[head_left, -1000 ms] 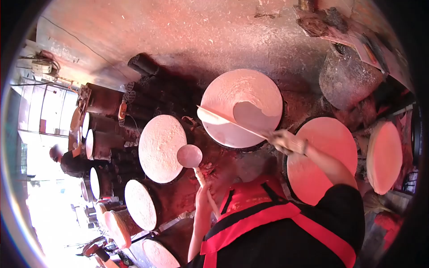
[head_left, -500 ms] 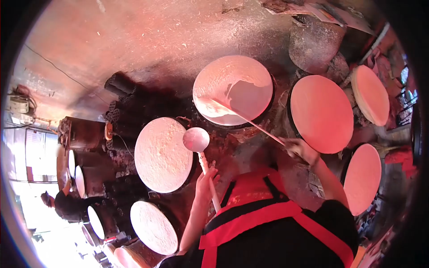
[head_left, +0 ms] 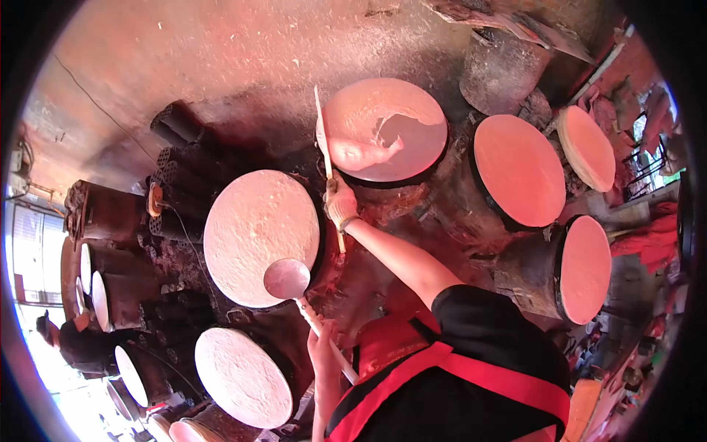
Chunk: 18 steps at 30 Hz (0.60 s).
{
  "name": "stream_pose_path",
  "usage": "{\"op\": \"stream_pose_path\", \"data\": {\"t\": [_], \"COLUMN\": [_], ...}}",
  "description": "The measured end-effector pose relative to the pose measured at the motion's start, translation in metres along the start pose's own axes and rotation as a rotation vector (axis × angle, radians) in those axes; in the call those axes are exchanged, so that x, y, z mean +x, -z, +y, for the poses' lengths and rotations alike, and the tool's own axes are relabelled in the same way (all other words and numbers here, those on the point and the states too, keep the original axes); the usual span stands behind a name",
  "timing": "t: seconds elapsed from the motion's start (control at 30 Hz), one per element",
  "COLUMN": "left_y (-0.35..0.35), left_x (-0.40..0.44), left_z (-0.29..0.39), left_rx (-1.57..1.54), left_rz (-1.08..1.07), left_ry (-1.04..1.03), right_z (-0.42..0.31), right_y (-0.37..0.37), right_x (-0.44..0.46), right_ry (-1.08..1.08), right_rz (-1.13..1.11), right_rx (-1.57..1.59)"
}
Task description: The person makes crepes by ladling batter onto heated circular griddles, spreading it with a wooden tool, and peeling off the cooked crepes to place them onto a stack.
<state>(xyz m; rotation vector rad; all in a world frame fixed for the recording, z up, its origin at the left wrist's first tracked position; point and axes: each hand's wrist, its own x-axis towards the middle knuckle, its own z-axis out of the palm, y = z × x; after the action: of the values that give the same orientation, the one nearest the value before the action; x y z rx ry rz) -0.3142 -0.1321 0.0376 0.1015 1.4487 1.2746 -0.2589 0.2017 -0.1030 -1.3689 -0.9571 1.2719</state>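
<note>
My left hand (head_left: 322, 345) is closed round the long handle of a ladle (head_left: 287, 278), whose bowl hangs over the lower edge of a round griddle (head_left: 254, 228) covered in pale batter. My gloved right hand (head_left: 340, 204) grips a long, flat wooden spatula (head_left: 322, 136). Its blade points up past the left rim of the far griddle (head_left: 427, 147). On that griddle a pale sheet (head_left: 361, 153) lies partly rolled back, baring some of the dark surface.
More covered griddles stand to the right (head_left: 519, 171), far right (head_left: 587, 270) and lower left (head_left: 243, 377). Perforated coal briquettes (head_left: 177, 173) are stacked at left, near a cable. A metal drum (head_left: 503, 72) stands at the back. Another person (head_left: 74, 339) is at far left.
My right hand has swung left with the spatula, from right of the far griddle to its left rim. The ladle has moved down and left. The view has shifted slightly.
</note>
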Motion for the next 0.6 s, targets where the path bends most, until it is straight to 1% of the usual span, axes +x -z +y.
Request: {"op": "stream_pose_path", "data": {"t": [0.07,0.1,0.17,0.23,0.3,0.33,0.37,0.43,0.5,0.53,0.6], "left_y": [0.014,0.011,-0.006,-0.007,-0.010,-0.011,-0.018,-0.035,-0.046,-0.054,-0.072], "left_x": [0.000,-0.004,-0.010,-0.002,0.007,0.008,0.007,0.002,0.005,0.007,0.008], "left_z": [-0.004,-0.001,0.010,0.006,0.004,0.006,0.009,0.013,0.011,0.010,0.010], "left_rx": [0.016,0.022,0.029,0.030,0.073,0.120,0.119,0.127,0.104,0.091,0.089], "left_rz": [-0.026,-0.007,0.030,0.009,-0.024,-0.056,-0.061,-0.064,-0.114,-0.130,-0.152], "left_ry": [0.051,0.044,0.027,0.023,-0.020,-0.002,-0.028,-0.069,-0.063,-0.053,-0.020], "right_z": [-0.018,-0.029,-0.053,-0.057,-0.056,-0.058,-0.065,-0.073,-0.081,-0.094,-0.093], "right_y": [0.030,0.045,0.088,0.128,0.165,0.178,0.185,0.184,0.151,0.139,0.145], "right_x": [-0.039,-0.060,-0.097,-0.116,-0.118,-0.113,-0.102,-0.087,-0.075,-0.078,-0.091], "right_ry": [-0.049,-0.075,-0.241,-0.258,-0.221,-0.262,-0.266,-0.104,-0.158,-0.228,-0.242], "right_rz": [-0.016,-0.022,-0.043,-0.025,-0.004,0.043,0.071,0.031,0.109,0.052,-0.257], "right_rx": [0.098,0.147,0.263,0.224,0.193,0.141,0.126,0.451,0.502,0.400,0.196]}}
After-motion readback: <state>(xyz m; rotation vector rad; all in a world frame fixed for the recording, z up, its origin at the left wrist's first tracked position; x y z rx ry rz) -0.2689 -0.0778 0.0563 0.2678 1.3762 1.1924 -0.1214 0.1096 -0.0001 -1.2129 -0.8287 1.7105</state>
